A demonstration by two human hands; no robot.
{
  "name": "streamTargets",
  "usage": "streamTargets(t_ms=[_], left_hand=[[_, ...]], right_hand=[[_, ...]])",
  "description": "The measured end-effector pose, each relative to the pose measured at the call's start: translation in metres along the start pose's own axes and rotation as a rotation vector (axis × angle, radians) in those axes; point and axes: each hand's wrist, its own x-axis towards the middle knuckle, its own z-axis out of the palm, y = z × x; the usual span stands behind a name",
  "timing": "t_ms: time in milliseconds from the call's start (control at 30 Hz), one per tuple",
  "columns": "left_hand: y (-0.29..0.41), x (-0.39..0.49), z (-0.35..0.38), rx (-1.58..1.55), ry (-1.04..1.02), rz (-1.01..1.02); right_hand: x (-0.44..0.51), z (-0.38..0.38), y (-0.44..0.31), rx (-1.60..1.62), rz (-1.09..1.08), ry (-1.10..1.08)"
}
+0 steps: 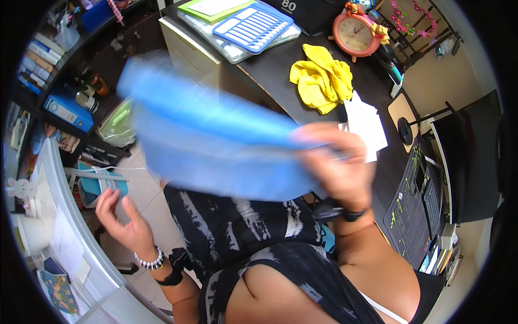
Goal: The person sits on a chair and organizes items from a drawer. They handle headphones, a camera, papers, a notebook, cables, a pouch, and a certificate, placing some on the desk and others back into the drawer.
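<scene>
My right hand (pixel 340 158) grips the right end of a flat blue object (pixel 226 141), blurred by motion and held in the air above my lap; it may be a folder or a pouch, I cannot tell. To the left, below the blue object's far end, my left hand (pixel 125 222) is raised with its fingers apart and holds nothing. A crumpled yellow cloth (pixel 323 79) lies on the dark desk (pixel 271 73) beyond my right hand. White papers (pixel 370 127) lie beside the cloth, partly hidden by that hand.
A pink alarm clock (pixel 356 34) and a plastic case (pixel 234 50) under a blue-framed chart (pixel 253 26) stand at the desk's back. A monitor (pixel 469 158) and keyboard (pixel 432 208) are on the right. Shelves with a blue binder (pixel 68 113) and a white-topped table (pixel 101 251) are on the left.
</scene>
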Motion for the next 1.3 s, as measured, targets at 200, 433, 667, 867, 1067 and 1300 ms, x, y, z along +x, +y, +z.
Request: streamTargets(t_ms=[200,433,667,867,1067,1300], left_hand=[[-0.004,-0.009,0.034,-0.274,-0.173,-0.095],[-0.037,-0.013,0.062,-0.276,-0.293,-0.139],[-0.091,-0.036,0.074,-0.114,-0.367,-0.293],[-0.141,-0.067,0.101,0.075,-0.436,-0.348],[-0.159,-0.055,0.128,0.328,-0.804,-0.483],[-0.175,-0.007,0.202,0.216,-1.082,-0.516]], right_hand=[[-0.038,-0.169,-0.058,-0.482,0.018,0.815],[-0.101,-0.277,0.040,-0.833,0.686,0.838],[-0.020,-0.077,-0.009,-1.076,0.124,0.479],[0.030,0.110,0.072,-0.331,0.421,-0.375],[0.033,0.243,0.265,-0.489,0.586,-0.894],[0.034,0.334,0.417,-0.782,0.835,-0.959]])
